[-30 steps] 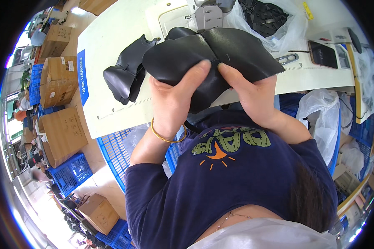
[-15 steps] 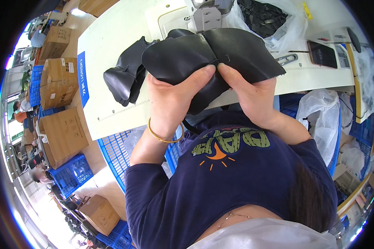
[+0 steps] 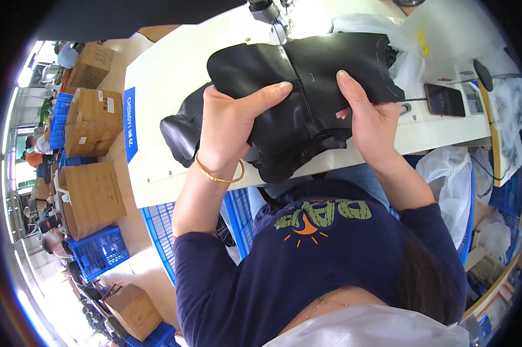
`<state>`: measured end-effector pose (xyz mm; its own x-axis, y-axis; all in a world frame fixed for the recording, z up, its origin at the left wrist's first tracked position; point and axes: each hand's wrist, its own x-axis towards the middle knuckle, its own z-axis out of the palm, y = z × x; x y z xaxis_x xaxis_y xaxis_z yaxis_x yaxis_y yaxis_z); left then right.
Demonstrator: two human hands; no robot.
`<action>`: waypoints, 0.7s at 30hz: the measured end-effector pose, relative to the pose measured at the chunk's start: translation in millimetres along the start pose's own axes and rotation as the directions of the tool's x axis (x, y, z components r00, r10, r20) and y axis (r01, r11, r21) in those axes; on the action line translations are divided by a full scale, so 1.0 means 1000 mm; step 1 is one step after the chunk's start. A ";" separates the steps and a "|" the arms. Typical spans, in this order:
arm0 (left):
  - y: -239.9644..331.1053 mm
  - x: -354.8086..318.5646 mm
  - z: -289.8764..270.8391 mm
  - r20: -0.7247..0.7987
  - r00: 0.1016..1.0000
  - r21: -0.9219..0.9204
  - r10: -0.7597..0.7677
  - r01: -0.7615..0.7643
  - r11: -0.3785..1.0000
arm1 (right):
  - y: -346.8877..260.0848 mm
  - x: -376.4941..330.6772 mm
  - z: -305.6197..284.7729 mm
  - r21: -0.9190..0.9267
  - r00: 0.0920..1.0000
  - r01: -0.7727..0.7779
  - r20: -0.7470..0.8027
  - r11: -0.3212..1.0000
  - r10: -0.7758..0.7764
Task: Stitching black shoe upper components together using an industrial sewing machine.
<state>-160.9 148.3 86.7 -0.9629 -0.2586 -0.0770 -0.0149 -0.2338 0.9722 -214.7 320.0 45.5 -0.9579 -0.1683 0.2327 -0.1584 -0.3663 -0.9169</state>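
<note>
Both hands hold a glossy black leather-like panel with a vertical seam down its middle. My left hand is closed on the left part, thumb lying on top beside the seam, fingers hidden underneath. At the right part, my right hand grips the lower edge, its thumb on top and most fingers beneath. Right at the panel's far edge, by the seam, stands the presser foot area of a sewing machine. More folded black pieces lie to the left and hang under the panel toward my lap.
The white machine table carries a phone at the right and a clear plastic bag behind the panel. Blue crates stand below the table edge. Cardboard boxes line the floor at left. A dark shape covers the top left.
The panel has moved away from me, up to the sewing machine, and lies flatter. My right hand has shifted right, away from the seam; the thumbs are farther apart.
</note>
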 end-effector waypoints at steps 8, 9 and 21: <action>0.007 0.031 -0.005 0.044 0.999 -0.040 -0.032 0.034 0.999 | -0.002 0.030 0.005 -0.024 0.999 -0.037 -0.013 0.999 0.037; 0.008 0.035 -0.004 0.047 0.999 -0.039 -0.027 0.029 0.999 | 0.000 0.034 0.005 -0.027 1.000 -0.021 0.000 0.999 0.021; 0.019 0.068 -0.003 0.055 0.998 -0.048 -0.013 0.016 0.999 | 0.002 0.065 0.010 0.070 1.000 0.021 0.017 0.997 -0.022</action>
<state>-225.6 123.0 99.5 -0.9759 -0.2038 -0.0777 -0.0173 -0.2828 0.9590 -275.1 299.6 62.1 -0.9498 -0.1760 0.2587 -0.1615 -0.4326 -0.8870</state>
